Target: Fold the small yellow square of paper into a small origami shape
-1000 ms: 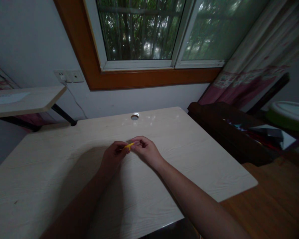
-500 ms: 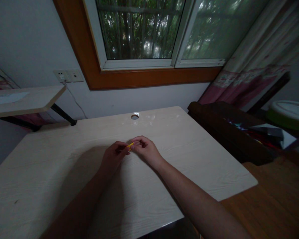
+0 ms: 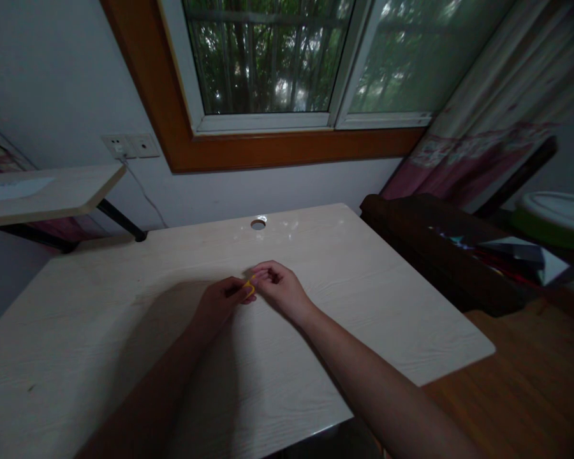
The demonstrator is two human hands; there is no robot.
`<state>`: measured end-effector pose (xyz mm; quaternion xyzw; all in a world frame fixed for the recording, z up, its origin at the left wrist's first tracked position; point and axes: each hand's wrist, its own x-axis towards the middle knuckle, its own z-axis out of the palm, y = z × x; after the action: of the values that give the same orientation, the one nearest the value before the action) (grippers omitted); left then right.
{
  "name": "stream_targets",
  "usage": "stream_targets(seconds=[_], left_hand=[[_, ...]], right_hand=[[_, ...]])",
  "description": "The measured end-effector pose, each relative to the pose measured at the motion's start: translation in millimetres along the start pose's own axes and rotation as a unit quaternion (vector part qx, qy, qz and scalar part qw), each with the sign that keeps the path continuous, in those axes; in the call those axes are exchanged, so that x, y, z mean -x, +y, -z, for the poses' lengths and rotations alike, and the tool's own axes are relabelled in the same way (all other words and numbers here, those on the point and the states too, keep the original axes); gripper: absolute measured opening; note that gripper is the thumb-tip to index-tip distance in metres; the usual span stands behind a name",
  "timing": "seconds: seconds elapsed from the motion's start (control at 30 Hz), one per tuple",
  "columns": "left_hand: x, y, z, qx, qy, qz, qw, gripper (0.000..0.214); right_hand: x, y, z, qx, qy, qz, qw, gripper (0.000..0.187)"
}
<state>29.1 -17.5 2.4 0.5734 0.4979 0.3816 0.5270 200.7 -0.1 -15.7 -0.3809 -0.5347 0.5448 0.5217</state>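
Note:
A small yellow strip-like thing is pinched between my two hands over the middle of the desk. It now shows a curved, loop-like outline, but it is too small to tell its kind. My left hand grips it from the left, thumb and fingers pressed together. From the right, the fingertips of my right hand close on its upper end. Both hands are just above the pale wood-grain desk, nearly touching each other.
A round cable hole lies near the desk's back edge. On the left stands a raised shelf on black legs, with paper on it. A white cord runs down from a wall socket. Dark furniture stands beyond the right edge.
The yellow thing went from a thin, straight-looking strip to a curved loop-like shape. My left hand shifted slightly down and right; my right hand stayed almost still.

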Motion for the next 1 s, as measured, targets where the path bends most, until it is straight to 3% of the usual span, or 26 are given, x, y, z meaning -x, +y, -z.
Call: stream_targets(seconds=[0.37, 0.67, 1.0], left_hand=[[0.3, 1.3, -2.4, 0.006, 0.001, 0.009, 1.0, 0.025], [-1.4, 0.7, -0.3, 0.046, 0.007, -0.004, 0.999, 0.025], [-2.8, -3.4, 0.6, 0.04, 0.005, 0.007, 0.999, 0.027]], right_hand=[[0.0, -4.3, 1.5, -0.001, 0.017, -0.002, 1.0, 0.021], [-2.0, 0.8, 0.3, -0.056, -0.016, -0.014, 0.998, 0.026], [-2.6, 3.7, 2.7, -0.027, -0.015, -0.021, 0.999, 0.027]])
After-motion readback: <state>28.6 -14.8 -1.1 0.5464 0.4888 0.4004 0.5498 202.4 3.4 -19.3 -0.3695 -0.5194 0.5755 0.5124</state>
